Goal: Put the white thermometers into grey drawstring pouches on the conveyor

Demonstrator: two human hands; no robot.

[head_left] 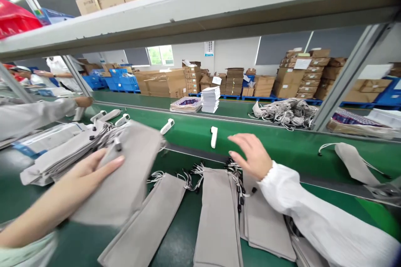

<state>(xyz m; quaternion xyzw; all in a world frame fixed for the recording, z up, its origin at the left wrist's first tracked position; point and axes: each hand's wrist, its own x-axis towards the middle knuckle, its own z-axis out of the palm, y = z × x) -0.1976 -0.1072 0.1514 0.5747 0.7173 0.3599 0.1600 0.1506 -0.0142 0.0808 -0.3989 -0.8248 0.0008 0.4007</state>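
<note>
My left hand (90,171) grips a grey drawstring pouch (128,183), which is tilted and slightly blurred; the thumb lies over its face near a black cord stopper (118,144). My right hand (252,156), in a white sleeve, is open with fingers apart above the belt edge, just right of a small white handheld device (214,137) with an angled head. It touches nothing that I can make out. Below my hands lie grey pouches in piles: a left pile (145,223), a middle pile (218,217) and a right pile (266,229), their cords and stoppers at the far ends.
More white devices (167,126) lie on the green belt (188,133). A co-worker's sleeve (34,114) reaches in at left, beside stacked pouches (65,156). A single pouch (354,160) lies at right. Heaped pouches (286,110) and a paper stack (210,99) stand behind. A shelf beam (200,8) crosses overhead.
</note>
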